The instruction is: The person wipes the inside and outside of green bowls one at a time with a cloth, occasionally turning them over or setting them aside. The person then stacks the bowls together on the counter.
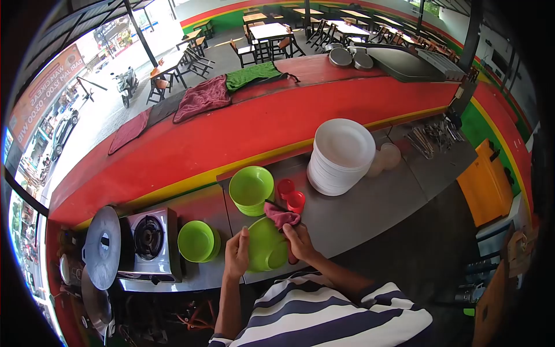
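Observation:
A green bowl [265, 246] is held tilted over the front edge of the metal counter. My left hand [236, 253] grips its left rim, thumb up. At its right side my right hand [299, 242] is closed on a dark red cloth [281, 214], which lies against the bowl's upper rim. Just beyond stands a stack of green bowls [251, 188], with two small red cups [295, 201] to its right. Another short stack of green bowls [196, 241] sits to the left. A tall stack of white plates [341, 156] rises farther right.
On the left are a gas stove [148, 240] and a large metal lid [104, 248]. Spoons and forks [433, 137] lie at the counter's right end. A red ledge [260, 121] with cloths runs behind. An orange bin [487, 185] stands at the right.

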Tool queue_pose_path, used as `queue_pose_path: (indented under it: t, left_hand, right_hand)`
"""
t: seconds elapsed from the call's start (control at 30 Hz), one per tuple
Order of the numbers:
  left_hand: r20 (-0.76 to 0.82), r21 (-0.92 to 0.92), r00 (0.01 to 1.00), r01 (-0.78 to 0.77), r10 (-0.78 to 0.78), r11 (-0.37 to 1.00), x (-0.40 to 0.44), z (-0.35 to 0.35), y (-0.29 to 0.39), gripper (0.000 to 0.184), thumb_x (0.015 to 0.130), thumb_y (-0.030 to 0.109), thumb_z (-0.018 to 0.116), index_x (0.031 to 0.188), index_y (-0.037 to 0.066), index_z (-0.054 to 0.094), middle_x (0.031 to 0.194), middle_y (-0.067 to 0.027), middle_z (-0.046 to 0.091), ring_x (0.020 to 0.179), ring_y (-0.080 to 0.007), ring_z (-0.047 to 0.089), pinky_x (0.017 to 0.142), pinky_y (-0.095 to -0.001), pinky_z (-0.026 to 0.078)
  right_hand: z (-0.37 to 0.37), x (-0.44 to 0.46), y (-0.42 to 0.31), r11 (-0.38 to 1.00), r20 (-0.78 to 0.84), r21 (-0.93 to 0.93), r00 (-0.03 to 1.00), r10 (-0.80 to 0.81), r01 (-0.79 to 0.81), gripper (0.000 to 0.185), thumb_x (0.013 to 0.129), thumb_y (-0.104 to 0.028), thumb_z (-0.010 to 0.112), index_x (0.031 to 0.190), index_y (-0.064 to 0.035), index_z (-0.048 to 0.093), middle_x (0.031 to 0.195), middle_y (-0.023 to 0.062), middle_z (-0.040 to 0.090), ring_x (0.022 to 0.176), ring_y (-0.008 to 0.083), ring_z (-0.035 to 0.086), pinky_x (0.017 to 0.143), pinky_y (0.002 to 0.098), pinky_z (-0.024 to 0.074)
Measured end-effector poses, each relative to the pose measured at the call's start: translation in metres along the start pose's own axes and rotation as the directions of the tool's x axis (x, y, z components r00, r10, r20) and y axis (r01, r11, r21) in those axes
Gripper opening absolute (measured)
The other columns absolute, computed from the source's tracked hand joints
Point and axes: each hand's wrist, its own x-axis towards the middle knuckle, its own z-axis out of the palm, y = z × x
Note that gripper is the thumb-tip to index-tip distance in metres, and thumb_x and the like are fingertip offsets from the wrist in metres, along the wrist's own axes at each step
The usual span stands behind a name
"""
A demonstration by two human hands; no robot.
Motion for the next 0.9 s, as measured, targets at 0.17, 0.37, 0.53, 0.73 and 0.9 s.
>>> queue_pose_path:
  t: [0.17, 0.37, 0.53, 0.73, 0.9]
  left_hand:
    - [-0.339, -0.435, 0.937, -0.071, -0.09, 0.897, 0.006, 0.016, -0.004, 0.05, 0.11, 0.042, 0.039, 0.104, 0.0, 0.066, 0.088, -0.0008, 0.064, 0.072, -0.0081, 0.056, 0.065, -0.0248, 0.047]
    - [-0.468, -0.37, 0.877, -0.08, -0.111, 0.926, 0.001, 0.05, 0.01, 0.051, 0.11, 0.044, 0.035, 0.109, 0.001, 0.063, 0.095, -0.0028, 0.062, 0.087, -0.0114, 0.055, 0.076, -0.026, 0.046]
    - [-0.277, -0.159, 0.958, -0.125, 0.078, 0.979, -0.007, 0.053, 0.005, 0.053, 0.112, 0.04, 0.031, 0.097, -0.001, 0.061, 0.081, -0.0047, 0.061, 0.075, -0.0114, 0.053, 0.067, -0.0307, 0.045]
    - [-0.05, 0.32, 0.986, -0.133, 0.157, 0.938, -0.017, 0.041, 0.01, 0.047, 0.111, 0.033, 0.039, 0.082, -0.003, 0.051, 0.06, -0.0033, 0.041, 0.061, -0.0087, 0.036, 0.051, -0.0335, 0.031]
    - [-0.047, 0.123, 0.986, -0.151, 0.158, 0.981, -0.018, 0.014, 0.008, 0.047, 0.109, 0.029, 0.046, 0.073, 0.0, 0.042, 0.061, 0.006, 0.034, 0.06, -0.0031, 0.029, 0.05, -0.0287, 0.021]
  right_hand:
    - [0.007, -0.035, 0.047, 0.99, -0.056, -0.089, 0.993, 0.104, -0.109, 0.042, 0.107, -0.037, 0.042, 0.103, -0.001, 0.062, 0.094, 0.0065, 0.061, 0.083, 0.0209, 0.055, 0.076, 0.0347, 0.0446]
    - [0.032, -0.044, 0.016, 0.964, 0.02, -0.094, 0.969, -0.247, 0.247, 0.052, 0.093, -0.026, 0.065, 0.135, 0.0016, 0.055, 0.139, 0.0205, 0.053, 0.129, 0.0405, 0.05, 0.11, 0.0442, 0.0374]
    - [0.036, -0.012, -0.016, 0.725, 0.189, -0.453, 0.851, -0.49, 0.518, 0.031, 0.09, -0.013, 0.065, 0.117, 0.0019, 0.066, 0.118, 0.0221, 0.066, 0.116, 0.0447, 0.058, 0.103, 0.0477, 0.0455]
    - [0.014, 0.044, -0.026, 0.957, 0.249, -0.291, 0.965, 0.08, -0.004, 0.028, 0.101, -0.026, 0.056, 0.102, 0.0, 0.067, 0.092, 0.0142, 0.067, 0.086, 0.0213, 0.064, 0.078, 0.0359, 0.049]
    - [-0.007, 0.043, 0.018, 0.945, 0.266, 0.163, 0.935, 0.234, -0.283, 0.033, 0.104, -0.035, 0.052, 0.092, -0.0068, 0.065, 0.08, -0.0035, 0.06, 0.075, 0.004, 0.055, 0.066, 0.0257, 0.0455]
